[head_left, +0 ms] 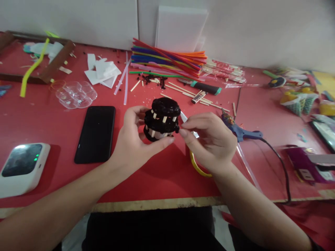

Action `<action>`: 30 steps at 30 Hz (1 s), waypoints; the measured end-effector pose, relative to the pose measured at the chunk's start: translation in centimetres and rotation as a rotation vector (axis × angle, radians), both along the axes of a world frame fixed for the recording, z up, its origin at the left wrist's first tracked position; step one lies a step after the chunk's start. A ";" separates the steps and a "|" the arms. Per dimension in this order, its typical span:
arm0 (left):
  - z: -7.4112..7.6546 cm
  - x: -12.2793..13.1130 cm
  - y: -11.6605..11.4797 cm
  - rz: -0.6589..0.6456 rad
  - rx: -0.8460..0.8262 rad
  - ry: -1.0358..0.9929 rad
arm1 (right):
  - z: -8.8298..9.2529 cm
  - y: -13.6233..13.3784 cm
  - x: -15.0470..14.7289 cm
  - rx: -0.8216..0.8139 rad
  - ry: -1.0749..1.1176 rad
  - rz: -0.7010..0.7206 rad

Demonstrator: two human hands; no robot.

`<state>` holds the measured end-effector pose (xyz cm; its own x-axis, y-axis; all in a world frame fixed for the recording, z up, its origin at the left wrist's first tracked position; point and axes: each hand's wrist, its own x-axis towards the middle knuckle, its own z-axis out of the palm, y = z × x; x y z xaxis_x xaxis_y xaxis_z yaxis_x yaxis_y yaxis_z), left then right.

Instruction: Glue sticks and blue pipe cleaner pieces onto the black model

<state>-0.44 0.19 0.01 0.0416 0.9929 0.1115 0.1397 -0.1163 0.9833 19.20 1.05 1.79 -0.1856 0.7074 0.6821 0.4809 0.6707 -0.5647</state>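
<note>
Head view: The left hand [132, 136] is clamped around the left side of a black model [163, 122], with the thumb along its near edge. The model is upright above the near middle of the red table [151, 190]; its black tiers are separated by short pale pegs. The right hand [212, 143] is at the right side of the model. Its thumb and forefinger are close together beside a small black lump at the model's edge; whether they grip it cannot be told.

A yellow ring [196, 167] lies below the right hand, partly covered by it. A blue glue gun [244, 134] lies just to the right, its cable running to the near edge. A black phone [95, 134] lies left of the left hand, with a white device [43, 164] farther left. On the far side are colored pipe cleaners [167, 62], a knife [206, 87], a lighter [199, 97] and white paper pieces [107, 71].
</note>
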 end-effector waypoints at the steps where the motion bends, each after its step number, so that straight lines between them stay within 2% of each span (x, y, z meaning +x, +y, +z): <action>1: 0.0 0.0 0.0 0.020 0.010 0.017 | 0.1 -0.1 -0.1 -0.001 -0.020 0.000; 4: 0.0 0.0 0.0 0.059 0.034 0.051 | 0.3 -0.2 -0.1 -0.001 -0.043 0.000; 18: 0.2 0.2 -0.1 0.057 0.087 0.116 | 0.2 -0.5 -0.6 -0.001 -0.059 -0.019; 26: 0.2 0.1 -0.1 0.056 0.084 0.130 | 0.2 -0.5 -0.3 -0.109 0.063 0.018; 30: 0.0 0.0 0.0 0.075 0.177 0.206 | 0.2 -0.7 -0.3 -0.200 0.089 0.022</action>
<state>-0.40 0.18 -0.04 0.0089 0.9599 0.2803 0.3487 -0.2656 0.8988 18.88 0.39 1.98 -0.1479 0.8266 0.5430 0.4099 0.5509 -0.7269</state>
